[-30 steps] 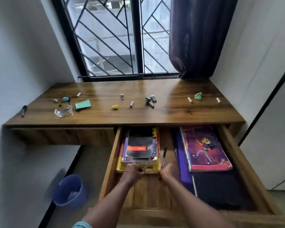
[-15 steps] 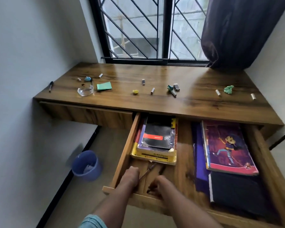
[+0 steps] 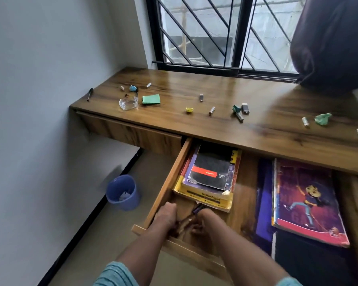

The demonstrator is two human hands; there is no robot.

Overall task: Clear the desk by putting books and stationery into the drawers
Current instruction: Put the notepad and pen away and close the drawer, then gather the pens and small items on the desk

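Pens point(image 3: 197, 209) in left hand point(image 3: 166, 215), right hand point(image 3: 207, 221), inside drawer point(image 3: 170, 178)

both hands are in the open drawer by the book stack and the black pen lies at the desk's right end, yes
Wrong end: the head view shows the black pen at the left end of the desk. The left hand and right hand are in the open drawer by the book stack.

Soft daylight from the window point(image 3: 196, 38) glares on the desk point(image 3: 267, 104), edges warped
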